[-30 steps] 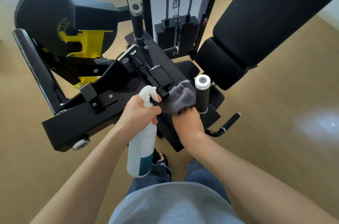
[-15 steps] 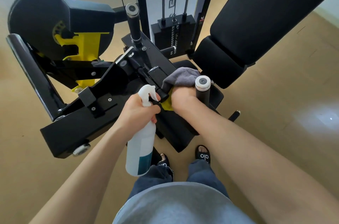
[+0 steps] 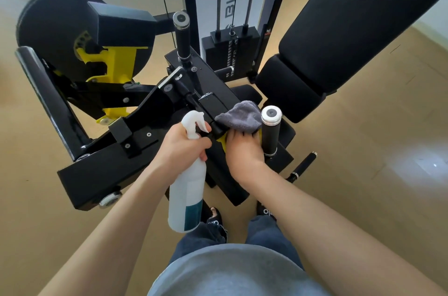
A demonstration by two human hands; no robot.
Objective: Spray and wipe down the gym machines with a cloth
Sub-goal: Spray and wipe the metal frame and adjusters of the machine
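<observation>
While the person stands over the black steel gym machine, the left hand grips the neck of a white plastic spray bottle just below its trigger head, with the fingers curled round the neck and one fingertip at the trigger. The bottle hangs upright below the hand, its white body carrying a teal label panel near the base, and it sits in front of the machine's lower frame.

The right hand holds a grey microfibre cloth against the top of the machine frame, just left of a short upright black foam-grip handle with a silver end cap. The fingers are bent down over the near edge of the cloth and press it onto the metal; the far part of the cloth bunches up above the knuckles. A small yellow part of the machine shows between the two hands, directly under the cloth edge.

Behind the cloth, a second upright black grip handle rises from the frame. A black weight stack with two chrome guide rods stands beyond it. A long black padded backrest slopes away to the right. On the left, a black round cam disc sits above a yellow adjustment bracket. The machine stands on a tan floor. The person's grey shirt, blue jeans and black sandals show at the bottom of the view.
</observation>
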